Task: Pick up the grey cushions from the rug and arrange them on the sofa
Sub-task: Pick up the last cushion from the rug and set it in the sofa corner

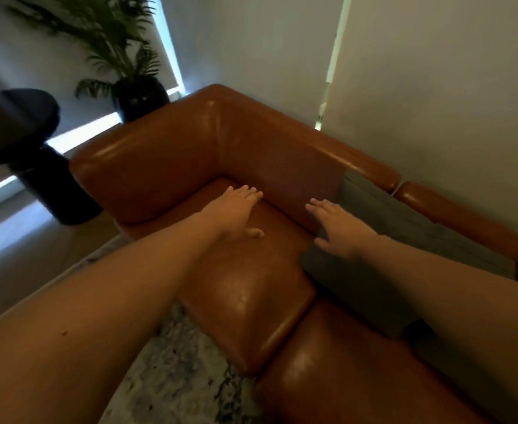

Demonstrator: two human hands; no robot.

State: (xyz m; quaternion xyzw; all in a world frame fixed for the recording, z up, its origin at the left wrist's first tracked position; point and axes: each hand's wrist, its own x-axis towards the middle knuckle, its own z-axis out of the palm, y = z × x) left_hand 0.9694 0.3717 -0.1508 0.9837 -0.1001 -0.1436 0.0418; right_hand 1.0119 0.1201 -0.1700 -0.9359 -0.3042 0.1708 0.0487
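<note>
Head view, items in descending size. Sofa (245, 301): tan leather, glossy and likely slippery, corner seat bare under the hands. Rug (172, 371): mottled grey pile at the sofa's foot; no cushion is visible on the part shown. Grey cushion (404, 231): already on the seat, leaning against the backrest to the right of the corner; a second grey shape lies lower right, partly hidden by the forearm. Judged soft, light and compliant, fabric-covered so unlikely to slip in the grasp; it should deform rather than resist, so holding it by two opposite edges or corners would control it best. Left hand (236, 212): fingers straight and spread slightly, over the seat near the backrest, holding nothing. Right hand (340, 228): fingers straight and apart, at the cushion's near edge; whether it touches the fabric cannot be told
</note>
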